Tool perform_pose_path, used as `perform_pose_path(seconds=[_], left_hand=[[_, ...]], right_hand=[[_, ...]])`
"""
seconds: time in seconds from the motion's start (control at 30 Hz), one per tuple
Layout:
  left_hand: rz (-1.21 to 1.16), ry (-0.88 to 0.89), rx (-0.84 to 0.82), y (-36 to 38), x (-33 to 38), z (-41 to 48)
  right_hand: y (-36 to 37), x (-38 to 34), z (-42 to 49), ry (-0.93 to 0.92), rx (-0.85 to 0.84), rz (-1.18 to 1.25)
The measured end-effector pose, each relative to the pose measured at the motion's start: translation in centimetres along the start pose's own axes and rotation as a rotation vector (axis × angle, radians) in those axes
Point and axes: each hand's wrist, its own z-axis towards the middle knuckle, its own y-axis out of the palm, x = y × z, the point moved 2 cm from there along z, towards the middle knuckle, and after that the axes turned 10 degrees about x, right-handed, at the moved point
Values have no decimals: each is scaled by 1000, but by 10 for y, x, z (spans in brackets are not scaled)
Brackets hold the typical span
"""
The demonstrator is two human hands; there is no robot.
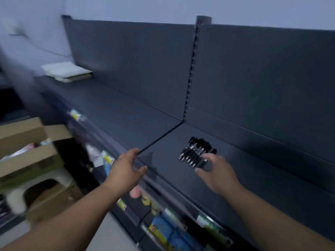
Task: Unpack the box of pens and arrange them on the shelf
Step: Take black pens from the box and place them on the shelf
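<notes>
A row of several black pens [196, 150] lies side by side on the dark grey shelf [126, 113], just right of the shelf's seam. My right hand [216, 171] hovers right in front of the pens, fingers spread and relaxed, holding nothing; whether a fingertip touches them is unclear. My left hand [126, 171] is over the shelf's front edge to the left of the pens, fingers loosely open and empty. An open cardboard box [27, 153] stands at the lower left, below shelf level. The picture is blurred by motion.
A stack of pale notebooks [67, 71] lies at the far left end of the shelf. A slotted upright post [192, 69] splits the back panel. Below the shelf edge, coloured packaged goods [163, 230] fill a lower tier. A white stool [36, 189] stands under the box.
</notes>
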Motion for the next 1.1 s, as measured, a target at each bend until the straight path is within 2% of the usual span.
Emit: perform_pose_path(seconds=[0.2, 0.3, 0.4, 0.5, 0.6, 0.7, 0.77, 0.83, 0.93, 1.1], left_hand=[[-21, -337, 122, -63, -61, -126], [-13, -533, 146, -89, -97, -187], [-25, -730, 150, -110, -132, -249], [1, -863, 109, -125, -163, -305], [31, -922, 84, -145, -191, -342], [30, -963, 97, -168, -225, -362], [13, -992, 113, -182, -251, -368], [-11, -1021, 119, -198, -281, -369], [-35, -1048, 115, -227, -330, -361], [-56, -1098, 109, -278, -401, -331]], right_hand=[[21, -52, -72, -267, -104, 225], [51, -60, -116, -291, -291, 303], [92, -46, -154, -101, -566, 269], [122, -21, -186, 167, -744, 198], [147, -7, -201, 324, -781, 176], [179, -14, -208, 374, -758, 127], [207, -34, -213, 341, -754, 89], [239, -63, -218, 218, -740, 38], [287, -117, -224, 53, -813, -47], [348, -199, -226, -62, -877, -103]])
